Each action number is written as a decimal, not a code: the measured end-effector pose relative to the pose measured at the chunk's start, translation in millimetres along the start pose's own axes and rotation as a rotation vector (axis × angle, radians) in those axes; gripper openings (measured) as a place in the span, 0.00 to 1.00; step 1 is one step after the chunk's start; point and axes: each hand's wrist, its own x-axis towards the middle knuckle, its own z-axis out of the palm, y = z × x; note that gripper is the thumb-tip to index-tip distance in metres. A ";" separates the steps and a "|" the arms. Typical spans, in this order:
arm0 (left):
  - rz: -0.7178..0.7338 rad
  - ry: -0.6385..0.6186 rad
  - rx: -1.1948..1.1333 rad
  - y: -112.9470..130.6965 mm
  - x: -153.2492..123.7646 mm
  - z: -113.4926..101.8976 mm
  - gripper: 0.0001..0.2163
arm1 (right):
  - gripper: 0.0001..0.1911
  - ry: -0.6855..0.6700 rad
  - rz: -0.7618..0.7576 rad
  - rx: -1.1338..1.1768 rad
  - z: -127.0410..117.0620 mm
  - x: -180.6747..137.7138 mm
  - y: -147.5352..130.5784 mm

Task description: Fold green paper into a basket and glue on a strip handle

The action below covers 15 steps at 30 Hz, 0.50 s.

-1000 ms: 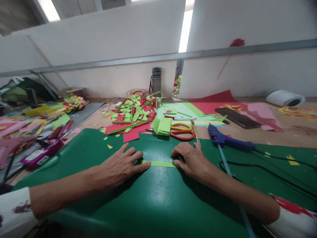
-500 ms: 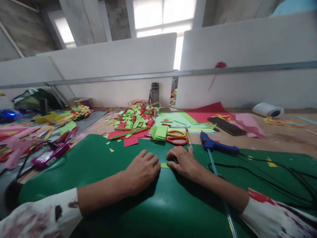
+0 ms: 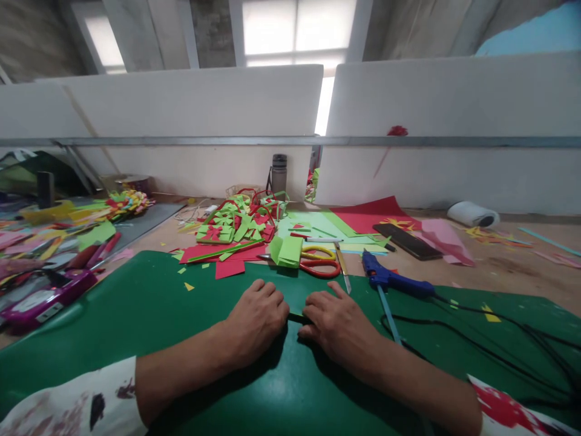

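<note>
A narrow paper strip (image 3: 295,318), dark in this light with a green edge, spans the gap between my two hands. Curled fingers of my left hand (image 3: 259,318) close on its left end. At the other end, my right hand (image 3: 336,318) grips it with thumb and fingers, the fingertips partly hidden. Both hands are low over the green mat (image 3: 158,309). Just beyond them lie red-and-yellow-handled scissors (image 3: 320,266), partly covered by folded light-green paper (image 3: 287,251), and a craft knife (image 3: 342,266).
A blue glue gun (image 3: 394,277) with a black cord lies right of my right hand. Behind are a pile of green and red paper pieces (image 3: 240,221), a dark phone (image 3: 407,241) and a grey bottle (image 3: 279,175). A purple device (image 3: 49,297) sits at left.
The strip, earlier flat and bright green on the mat, is now dark and gripped at both ends. My right hand has closed around its end. The camera view has shifted slightly.
</note>
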 end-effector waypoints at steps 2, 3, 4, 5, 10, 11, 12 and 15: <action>-0.030 0.011 -0.028 -0.1 1.4 -1.3 0.04 | 0.09 0.039 -0.024 -0.056 2.2 0.1 -0.9; -0.045 0.014 -0.042 0.5 2.6 -2.8 0.04 | 0.11 0.065 -0.028 -0.082 2.9 0.8 -1.0; -0.061 0.017 -0.058 1.6 4.0 -4.8 0.04 | 0.12 0.097 -0.030 -0.105 3.4 1.8 -0.9; -0.078 0.020 -0.079 2.9 5.6 -7.2 0.04 | 0.13 0.133 -0.036 -0.123 3.5 3.2 -0.9; -0.159 0.029 -0.175 7.9 12.8 -18.3 0.05 | 0.14 0.273 -0.097 -0.135 -1.2 9.8 -4.5; -0.166 0.030 -0.172 7.8 13.5 -18.9 0.05 | 0.14 0.281 -0.094 -0.123 -2.5 10.3 -5.8; -0.169 0.040 -0.165 7.2 14.0 -18.9 0.05 | 0.14 0.292 -0.091 -0.113 -3.7 10.5 -7.0; -0.145 0.113 -0.146 3.1 13.3 -17.1 0.07 | 0.16 0.329 -0.083 -0.113 -7.2 10.3 -8.7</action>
